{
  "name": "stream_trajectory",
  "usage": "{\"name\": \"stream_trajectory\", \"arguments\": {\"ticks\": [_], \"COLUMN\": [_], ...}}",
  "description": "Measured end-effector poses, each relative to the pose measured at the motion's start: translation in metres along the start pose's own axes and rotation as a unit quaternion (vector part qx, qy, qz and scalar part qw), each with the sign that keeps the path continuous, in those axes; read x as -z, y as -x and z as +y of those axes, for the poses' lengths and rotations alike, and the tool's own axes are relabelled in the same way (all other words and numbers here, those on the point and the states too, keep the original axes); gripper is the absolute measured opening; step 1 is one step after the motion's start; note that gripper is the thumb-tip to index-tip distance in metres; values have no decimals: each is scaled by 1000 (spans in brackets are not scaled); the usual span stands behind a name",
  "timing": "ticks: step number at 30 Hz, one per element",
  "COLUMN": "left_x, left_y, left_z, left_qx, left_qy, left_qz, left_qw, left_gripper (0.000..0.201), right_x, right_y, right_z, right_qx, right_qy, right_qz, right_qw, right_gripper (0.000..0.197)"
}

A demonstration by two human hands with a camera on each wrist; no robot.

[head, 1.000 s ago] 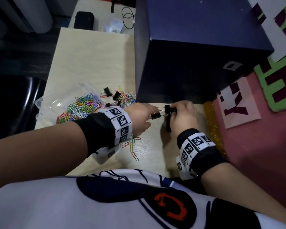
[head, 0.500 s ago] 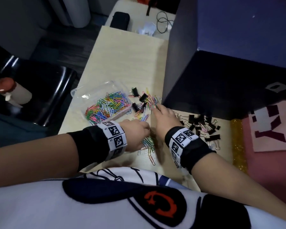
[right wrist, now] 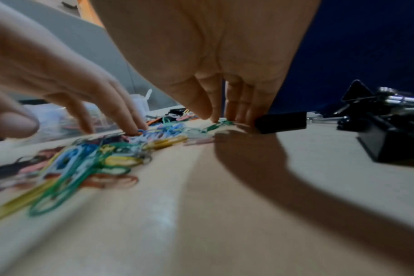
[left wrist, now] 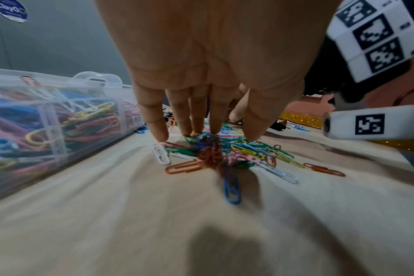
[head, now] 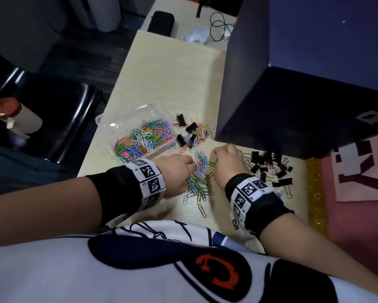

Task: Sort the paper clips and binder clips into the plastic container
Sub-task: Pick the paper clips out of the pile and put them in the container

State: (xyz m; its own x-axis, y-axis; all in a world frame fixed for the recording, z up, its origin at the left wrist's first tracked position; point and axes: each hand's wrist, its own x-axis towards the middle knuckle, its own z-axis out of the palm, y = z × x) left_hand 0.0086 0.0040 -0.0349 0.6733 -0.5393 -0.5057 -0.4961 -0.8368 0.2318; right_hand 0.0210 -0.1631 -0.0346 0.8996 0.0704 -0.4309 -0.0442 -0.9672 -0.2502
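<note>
At centre of the head view, our left hand [head: 176,171] and right hand [head: 228,159] flank loose paper clips [head: 198,180] on the counter [head: 172,79]; the plastic container [head: 127,121] sits upper left. Left wrist view: straight fingers [left wrist: 154,119] touch clips. Right wrist view: fingertips [right wrist: 201,106] touch a clip, holding nothing. We should rake clips together before scooping.

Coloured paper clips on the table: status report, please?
Both hands open, left hand and right hand raking the loose coloured paper clips. Clear plastic container part filled. Black binder clips unsorted. Nothing blocking.
</note>
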Motion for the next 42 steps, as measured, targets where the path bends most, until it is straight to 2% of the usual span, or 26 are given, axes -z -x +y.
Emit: {"name": "stream_trajectory", "arguments": {"ticks": [4,8,9,12,14,16,18,23,26,35,42], "left_x": [3,11,12,9,5,0,-2,0,0,7,23], "left_y": [0,3,5,9,9,7,5,0,0,7,21], "left_z": [2,-5,-7,-7,-4,-1,1,1,1,0,-14], "left_qx": [-21,38,57,96,110,114,114,112,100,83,84], "left_qy": [5,5,-4,-28,-27,-8,17,41,28,15,95], "left_qz": [0,38,27,-41,-62,-53,-39,-7,15,56,131], "left_qw": [1000,999,998,994,992,992,993,993,994,995,983], "left_gripper": [50,57,65,88,88,78,69,49,33,23,28], "right_x": [-10,-2,1,-1,-8,-16,-21,-27,-26,-11,12], "right_y": [7,7,9,22,30,31,29,25,23,15,11], "right_z": [1,7,8,5,0,-2,-4,-6,-6,2,-13], "right_qx": [95,52,35,2,23,50,69,109,112,68,46], "right_qy": [25,-12,-6,29,41,36,6,-48,-48,-19,-11], "right_qz": [-66,-47,-62,-132,-133,-121,-102,-54,-26,-9,-10], "right_qw": [993,997,997,991,990,991,992,991,992,997,999], "right_gripper": [50,37,44,89,106,112,106,55,37,25,31]}}
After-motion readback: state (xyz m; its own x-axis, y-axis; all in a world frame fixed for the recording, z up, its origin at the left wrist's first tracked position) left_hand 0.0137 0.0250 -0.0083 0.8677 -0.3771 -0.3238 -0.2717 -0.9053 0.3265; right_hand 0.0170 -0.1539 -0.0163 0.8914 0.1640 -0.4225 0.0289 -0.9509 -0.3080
